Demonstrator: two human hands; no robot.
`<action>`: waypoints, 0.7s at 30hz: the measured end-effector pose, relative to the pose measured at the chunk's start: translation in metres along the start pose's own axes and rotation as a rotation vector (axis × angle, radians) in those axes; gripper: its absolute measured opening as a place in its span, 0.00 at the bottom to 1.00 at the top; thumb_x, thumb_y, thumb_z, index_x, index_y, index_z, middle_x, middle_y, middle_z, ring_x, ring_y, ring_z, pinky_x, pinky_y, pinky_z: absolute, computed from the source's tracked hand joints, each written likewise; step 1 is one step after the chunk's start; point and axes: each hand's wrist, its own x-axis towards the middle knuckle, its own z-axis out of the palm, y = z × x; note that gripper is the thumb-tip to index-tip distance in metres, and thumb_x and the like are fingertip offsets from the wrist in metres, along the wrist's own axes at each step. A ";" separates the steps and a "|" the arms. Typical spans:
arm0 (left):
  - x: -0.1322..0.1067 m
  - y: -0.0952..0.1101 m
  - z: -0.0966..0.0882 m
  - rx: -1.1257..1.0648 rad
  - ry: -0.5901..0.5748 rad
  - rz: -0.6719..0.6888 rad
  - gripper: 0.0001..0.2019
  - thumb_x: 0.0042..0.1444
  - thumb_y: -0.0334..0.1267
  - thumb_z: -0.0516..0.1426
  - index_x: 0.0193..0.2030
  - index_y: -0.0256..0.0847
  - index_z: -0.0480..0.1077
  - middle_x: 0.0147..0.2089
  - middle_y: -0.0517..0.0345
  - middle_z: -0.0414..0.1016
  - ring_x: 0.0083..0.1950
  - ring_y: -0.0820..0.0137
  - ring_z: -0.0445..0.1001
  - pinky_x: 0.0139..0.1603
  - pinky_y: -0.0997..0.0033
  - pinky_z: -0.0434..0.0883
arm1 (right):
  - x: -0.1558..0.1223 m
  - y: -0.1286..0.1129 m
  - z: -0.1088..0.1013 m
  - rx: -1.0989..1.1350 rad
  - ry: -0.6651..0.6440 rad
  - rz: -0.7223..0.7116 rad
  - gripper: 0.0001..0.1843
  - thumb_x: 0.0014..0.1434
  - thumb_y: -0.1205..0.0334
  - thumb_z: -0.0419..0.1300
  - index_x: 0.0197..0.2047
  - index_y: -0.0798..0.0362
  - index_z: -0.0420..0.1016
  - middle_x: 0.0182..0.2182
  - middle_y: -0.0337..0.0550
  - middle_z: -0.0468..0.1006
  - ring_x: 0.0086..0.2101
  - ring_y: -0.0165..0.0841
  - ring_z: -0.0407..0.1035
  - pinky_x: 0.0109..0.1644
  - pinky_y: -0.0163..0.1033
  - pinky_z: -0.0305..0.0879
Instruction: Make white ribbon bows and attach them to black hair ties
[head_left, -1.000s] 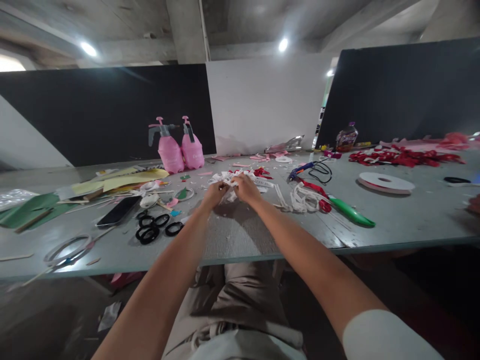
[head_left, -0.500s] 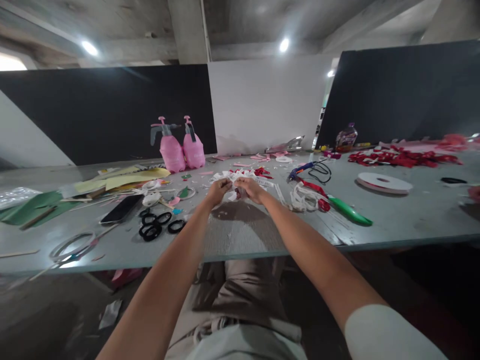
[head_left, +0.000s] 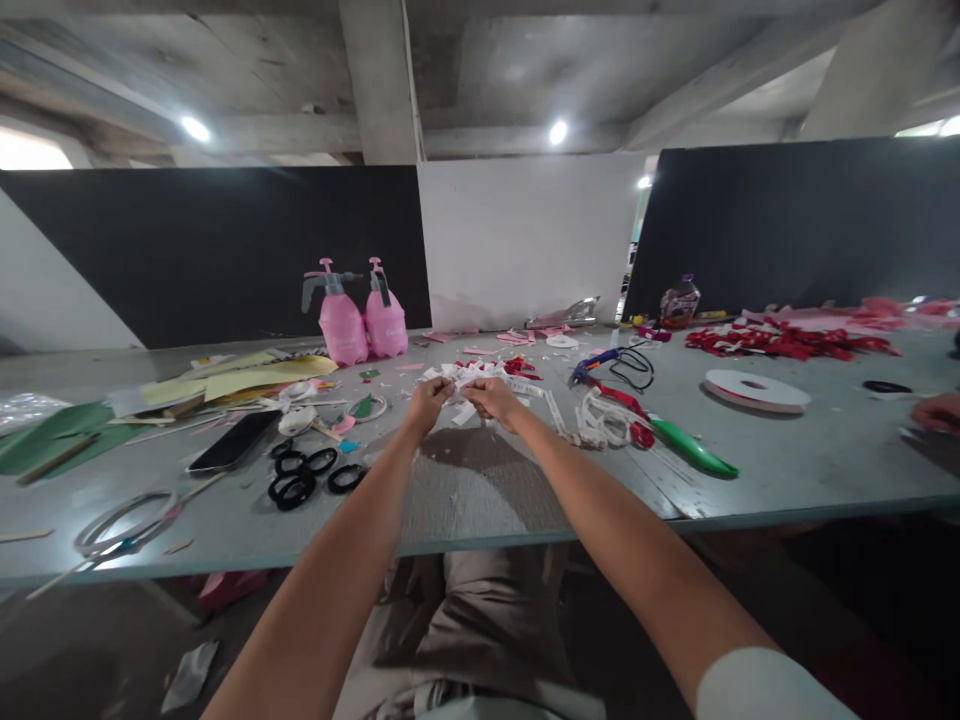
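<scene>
My left hand and my right hand meet over the middle of the table, each with its fingers pinched. Between them is a short white ribbon, partly hidden by the fingers. Just behind lies a heap of white ribbon pieces, some printed with dark letters, beside a few red ribbon pieces. To the right of my right hand is a loose bundle of white ribbon with red ribbon next to it. A blue glue gun with a black cord rests behind that bundle.
Pink spray bottles, a phone, black rings and yellow and green sheets lie left. On the right are a green-handled tool, a ribbon roll, a red ribbon heap and another person's hand.
The camera view has tilted up, so the table sits lower in the picture. My hands stay close together at the white ribbon. Another person's hand shows more at the right edge.
</scene>
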 end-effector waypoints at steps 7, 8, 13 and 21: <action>-0.001 -0.003 0.002 -0.011 0.001 0.037 0.15 0.52 0.48 0.52 0.28 0.37 0.67 0.22 0.64 0.59 0.26 0.75 0.57 0.29 0.75 0.56 | -0.003 -0.004 0.003 -0.030 0.040 0.012 0.13 0.47 0.53 0.62 0.30 0.55 0.69 0.12 0.25 0.51 0.13 0.20 0.41 0.17 0.31 0.35; -0.001 -0.004 0.003 -0.001 0.003 0.049 0.15 0.53 0.48 0.52 0.28 0.37 0.67 0.23 0.64 0.60 0.27 0.75 0.58 0.29 0.75 0.57 | -0.004 -0.004 0.003 -0.034 0.041 0.003 0.13 0.47 0.53 0.62 0.29 0.55 0.69 0.12 0.25 0.50 0.13 0.20 0.41 0.17 0.31 0.35; 0.000 -0.007 0.004 0.117 0.063 0.073 0.13 0.54 0.44 0.52 0.34 0.37 0.70 0.28 0.61 0.67 0.30 0.74 0.62 0.33 0.74 0.60 | -0.006 -0.003 0.002 -0.044 0.063 -0.001 0.15 0.46 0.52 0.63 0.29 0.56 0.71 0.12 0.25 0.52 0.13 0.20 0.43 0.17 0.32 0.37; -0.011 0.020 -0.005 0.320 0.252 0.234 0.08 0.55 0.39 0.54 0.38 0.39 0.71 0.32 0.59 0.72 0.30 0.74 0.65 0.39 0.72 0.64 | 0.005 0.010 -0.006 -0.189 0.147 -0.068 0.17 0.47 0.49 0.62 0.28 0.56 0.72 0.12 0.28 0.57 0.14 0.22 0.49 0.18 0.31 0.43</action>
